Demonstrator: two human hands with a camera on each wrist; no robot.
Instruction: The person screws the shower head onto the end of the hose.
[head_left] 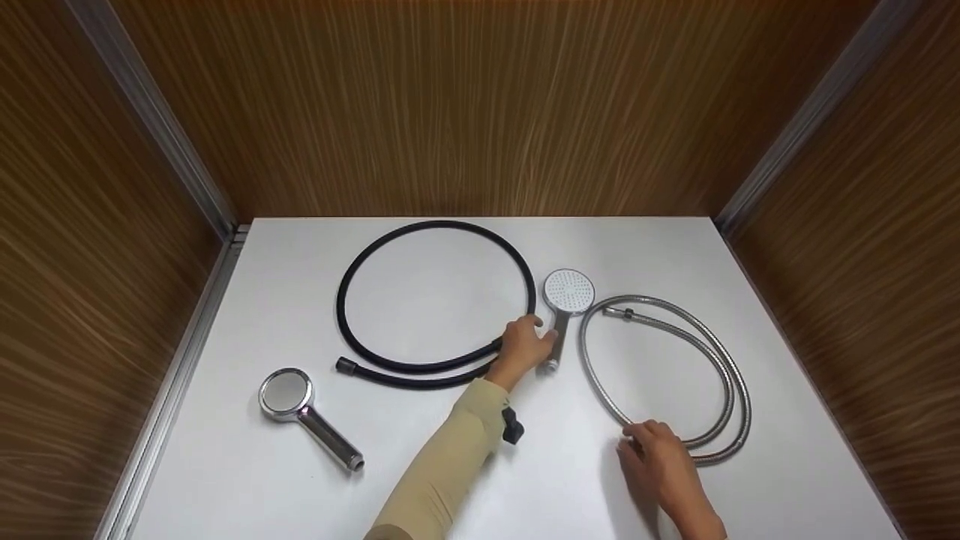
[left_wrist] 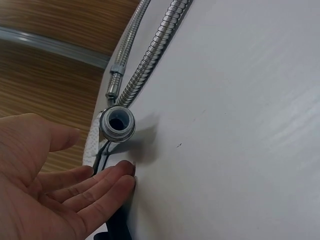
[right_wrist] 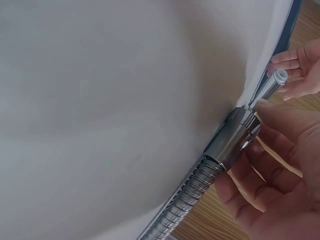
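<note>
My left hand (head_left: pixel 523 346) reaches over the black hose (head_left: pixel 420 384) to the white-faced shower head (head_left: pixel 570 291). Its thumb lies beside the chrome handle, and in the left wrist view the fingers are extended, with the handle's threaded end (left_wrist: pixel 117 123) just beyond them. On the right, my right hand (head_left: pixel 664 461) is at the coiled metal hose (head_left: pixel 739 375). Seen from the right wrist, its thumb and fingers hold the hose's wide chrome connector (right_wrist: pixel 232 137), which the hand hides in the head view. The narrow connector (head_left: pixel 619 312) lies inside the coil.
A second shower head (head_left: pixel 286 391), chrome with a grey face, lies at the left front. The white table (head_left: pixel 247 315) is bounded by wood-grain panels (head_left: pixel 480 105) at the back and both sides. One black hose end (head_left: pixel 346 365) points left.
</note>
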